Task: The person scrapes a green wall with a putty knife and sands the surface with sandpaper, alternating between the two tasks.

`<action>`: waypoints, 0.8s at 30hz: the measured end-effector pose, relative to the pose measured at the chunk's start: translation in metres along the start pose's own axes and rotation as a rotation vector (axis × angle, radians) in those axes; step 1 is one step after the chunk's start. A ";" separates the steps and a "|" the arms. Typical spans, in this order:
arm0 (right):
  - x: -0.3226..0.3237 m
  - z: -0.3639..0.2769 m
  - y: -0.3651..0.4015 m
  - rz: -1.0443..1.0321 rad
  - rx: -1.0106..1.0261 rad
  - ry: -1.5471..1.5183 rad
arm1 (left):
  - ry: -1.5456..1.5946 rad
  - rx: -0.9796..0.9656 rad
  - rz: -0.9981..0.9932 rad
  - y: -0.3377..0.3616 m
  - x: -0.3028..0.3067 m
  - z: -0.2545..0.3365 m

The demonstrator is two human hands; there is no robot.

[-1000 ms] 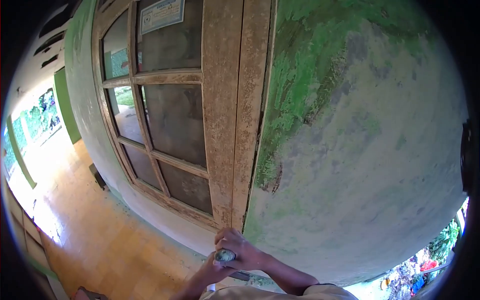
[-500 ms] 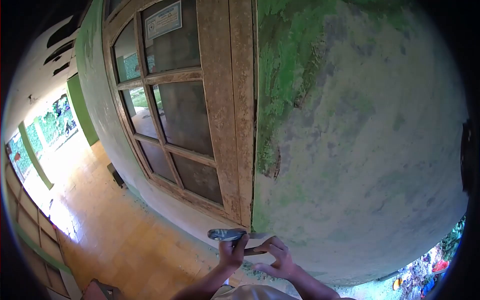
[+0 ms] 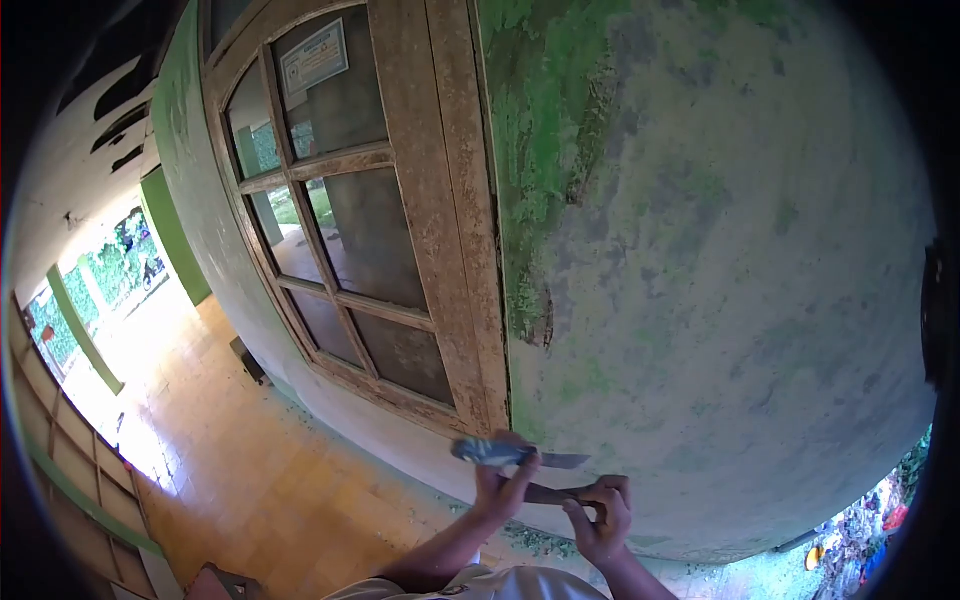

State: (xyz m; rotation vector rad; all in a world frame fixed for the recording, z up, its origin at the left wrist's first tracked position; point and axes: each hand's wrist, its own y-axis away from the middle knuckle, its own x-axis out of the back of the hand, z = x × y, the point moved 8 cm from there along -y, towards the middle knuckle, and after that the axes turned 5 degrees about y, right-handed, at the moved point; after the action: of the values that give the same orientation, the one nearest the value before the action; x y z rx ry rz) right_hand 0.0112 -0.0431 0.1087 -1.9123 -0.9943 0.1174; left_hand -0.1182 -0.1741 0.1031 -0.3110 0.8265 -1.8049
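Observation:
A scraper-like tool with a patterned blue-grey handle and a flat metal blade lies in my left hand, whose fingers wrap round it. Below that blade, a second thin, dark flat blade spans the gap between my hands. My right hand pinches its right end between thumb and fingers. Both hands are low in the view, in front of the wall near the window frame's bottom corner. Where the second blade meets my left hand is partly hidden.
A weathered wooden window frame with glass panes is at centre left. Right of it, the wall shows patchy green and grey paint. Orange floor tiles run along the left; paint flakes lie near the wall base. A dark object sits by the wall.
Both hands and the tools have shifted right in view. The lower blade shows more clearly between the hands, and my right hand's fingers are closed round its end. The camera view has turned slightly.

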 end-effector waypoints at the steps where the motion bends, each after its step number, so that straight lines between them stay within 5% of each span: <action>1: 0.005 0.003 0.001 0.025 -0.027 -0.027 | 0.116 0.026 0.056 -0.016 0.010 -0.005; 5: 0.023 0.022 0.005 0.122 -0.214 -0.057 | 0.394 0.028 0.106 -0.094 0.048 0.025; 11: 0.029 0.043 0.023 0.163 -0.357 -0.172 | 0.709 -0.231 -0.255 -0.198 0.036 0.143; 14: 0.031 0.053 0.035 0.190 -0.397 -0.158 | 0.659 -0.327 -0.336 -0.237 0.023 0.180; 16: 0.033 0.057 0.040 0.207 -0.415 -0.154 | 0.674 -0.408 -0.564 -0.255 0.005 0.200; 20: 0.045 0.065 0.048 0.252 -0.453 -0.129 | 0.588 -0.423 -0.415 -0.292 -0.017 0.228; 24: 0.062 0.068 0.052 0.311 -0.458 -0.080 | 0.666 -0.441 -0.691 -0.325 -0.046 0.243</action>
State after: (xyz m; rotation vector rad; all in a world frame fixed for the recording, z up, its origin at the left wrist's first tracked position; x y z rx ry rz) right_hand 0.0522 0.0353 0.0501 -2.4945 -0.8153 0.1563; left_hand -0.1967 -0.1671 0.5044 -0.2972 1.7596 -2.3990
